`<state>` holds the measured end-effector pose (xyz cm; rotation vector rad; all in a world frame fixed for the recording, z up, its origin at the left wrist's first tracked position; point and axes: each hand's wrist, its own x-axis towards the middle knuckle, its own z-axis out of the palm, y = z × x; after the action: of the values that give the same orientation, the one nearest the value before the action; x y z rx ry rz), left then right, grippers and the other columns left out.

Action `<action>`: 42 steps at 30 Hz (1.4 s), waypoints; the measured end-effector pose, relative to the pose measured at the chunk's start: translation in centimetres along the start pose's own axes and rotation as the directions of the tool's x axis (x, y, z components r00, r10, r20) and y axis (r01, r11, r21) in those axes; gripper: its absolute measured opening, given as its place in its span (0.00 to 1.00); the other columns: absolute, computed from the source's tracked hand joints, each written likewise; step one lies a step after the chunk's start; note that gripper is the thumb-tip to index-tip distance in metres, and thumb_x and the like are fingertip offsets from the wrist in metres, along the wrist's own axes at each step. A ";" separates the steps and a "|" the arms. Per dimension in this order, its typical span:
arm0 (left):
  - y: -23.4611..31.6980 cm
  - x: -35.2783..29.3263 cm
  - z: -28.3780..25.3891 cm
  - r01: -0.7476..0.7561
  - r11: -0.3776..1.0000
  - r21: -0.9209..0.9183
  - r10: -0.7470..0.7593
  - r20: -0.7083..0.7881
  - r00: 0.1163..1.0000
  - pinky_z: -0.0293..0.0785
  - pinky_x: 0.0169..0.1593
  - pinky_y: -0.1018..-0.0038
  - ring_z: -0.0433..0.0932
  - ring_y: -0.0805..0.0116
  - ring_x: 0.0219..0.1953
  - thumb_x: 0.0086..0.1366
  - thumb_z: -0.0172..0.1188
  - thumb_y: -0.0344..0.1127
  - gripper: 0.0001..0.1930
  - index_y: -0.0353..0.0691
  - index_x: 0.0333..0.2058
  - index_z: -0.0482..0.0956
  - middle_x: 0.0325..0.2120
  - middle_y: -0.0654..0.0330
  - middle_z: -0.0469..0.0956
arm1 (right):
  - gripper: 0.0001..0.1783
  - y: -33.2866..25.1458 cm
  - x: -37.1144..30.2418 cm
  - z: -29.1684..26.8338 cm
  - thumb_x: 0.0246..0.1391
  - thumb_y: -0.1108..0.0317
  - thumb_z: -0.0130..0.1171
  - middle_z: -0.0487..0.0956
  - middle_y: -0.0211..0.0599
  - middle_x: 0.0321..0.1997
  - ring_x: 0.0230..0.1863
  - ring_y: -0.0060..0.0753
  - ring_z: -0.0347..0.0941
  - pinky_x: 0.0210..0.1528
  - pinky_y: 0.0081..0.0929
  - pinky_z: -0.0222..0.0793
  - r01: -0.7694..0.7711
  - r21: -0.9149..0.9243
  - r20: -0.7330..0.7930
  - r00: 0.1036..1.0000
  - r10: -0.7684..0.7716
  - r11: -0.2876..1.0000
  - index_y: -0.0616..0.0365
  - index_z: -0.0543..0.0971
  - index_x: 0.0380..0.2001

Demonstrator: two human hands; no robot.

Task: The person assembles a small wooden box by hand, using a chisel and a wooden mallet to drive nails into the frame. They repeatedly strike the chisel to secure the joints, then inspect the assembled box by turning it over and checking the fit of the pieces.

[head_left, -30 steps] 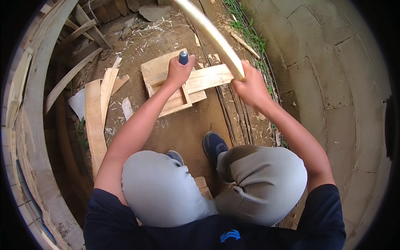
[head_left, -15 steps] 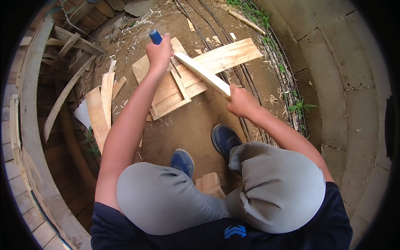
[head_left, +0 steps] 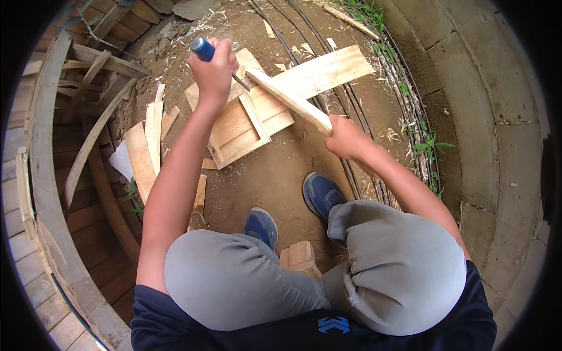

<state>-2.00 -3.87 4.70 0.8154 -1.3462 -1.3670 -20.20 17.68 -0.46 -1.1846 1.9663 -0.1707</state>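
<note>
My left hand (head_left: 212,73) is closed around the blue handle of a tool (head_left: 203,50) with a narrow metal shaft; I cannot tell whether it is a chisel or a screwdriver. The shaft slants down to the right, its tip near the far end of a pale wooden strip (head_left: 293,104). My right hand (head_left: 345,138) grips the near end of that strip, which is held at an angle over a wooden panel (head_left: 237,126) with thin battens. A wide board (head_left: 333,71) lies across the panel under the strip.
Loose wood offcuts (head_left: 140,146) lie to the left. A small wooden block (head_left: 300,257) is between my feet. Black cables or rods (head_left: 351,108) run along the dirt ground. A curved-looking wall (head_left: 509,169) stands right, and a timber frame (head_left: 47,146) left.
My left hand has swung left, and the tool now leans more, with its shaft aimed rightward at the strip. My right hand and the strip have shifted slightly right.
</note>
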 end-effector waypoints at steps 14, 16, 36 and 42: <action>-3.6 -2.8 -1.5 0.091 0.995 -0.039 -0.090 0.024 0.996 0.58 0.20 0.73 0.61 0.75 0.13 0.68 0.52 0.27 0.17 0.41 0.19 0.62 0.11 0.65 0.63 | 0.22 -0.3 0.0 -0.3 0.50 0.73 0.52 0.80 0.66 0.46 0.52 0.61 0.78 0.55 0.45 0.73 -0.020 0.007 0.038 0.999 0.020 1.000 0.71 0.75 0.49; -3.5 -2.9 -1.4 0.098 0.995 -0.035 -0.098 0.006 0.995 0.59 0.20 0.73 0.61 0.75 0.13 0.69 0.53 0.27 0.17 0.41 0.19 0.62 0.11 0.65 0.63 | 0.22 -0.4 -0.1 -0.3 0.50 0.74 0.52 0.80 0.66 0.46 0.51 0.61 0.78 0.55 0.45 0.73 -0.022 0.018 0.036 0.999 0.021 1.000 0.71 0.75 0.49; -6.3 -3.3 -2.5 0.014 0.986 0.164 -0.010 -0.030 0.999 0.60 0.20 0.77 0.64 0.79 0.16 0.68 0.57 0.30 0.18 0.45 0.20 0.62 0.15 0.69 0.65 | 0.15 -11.9 -7.3 -13.5 0.50 0.77 0.54 0.78 0.39 0.28 0.26 0.26 0.75 0.28 0.31 0.72 0.566 0.023 -0.745 0.559 -0.364 0.824 0.66 0.75 0.43; -5.2 -3.1 -1.5 0.028 0.978 0.209 -0.023 -0.029 0.999 0.62 0.23 0.73 0.66 0.78 0.18 0.67 0.58 0.33 0.17 0.42 0.19 0.65 0.14 0.68 0.67 | 0.15 -10.9 -5.8 -7.9 0.54 0.73 0.57 0.81 0.59 0.28 0.29 0.54 0.82 0.33 0.43 0.79 0.246 -0.342 -0.362 0.856 -0.369 0.907 0.65 0.72 0.45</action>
<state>-0.82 -2.00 -1.15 0.9909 -1.4805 -1.2432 -17.00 14.08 13.43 -1.7806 2.2046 -0.3442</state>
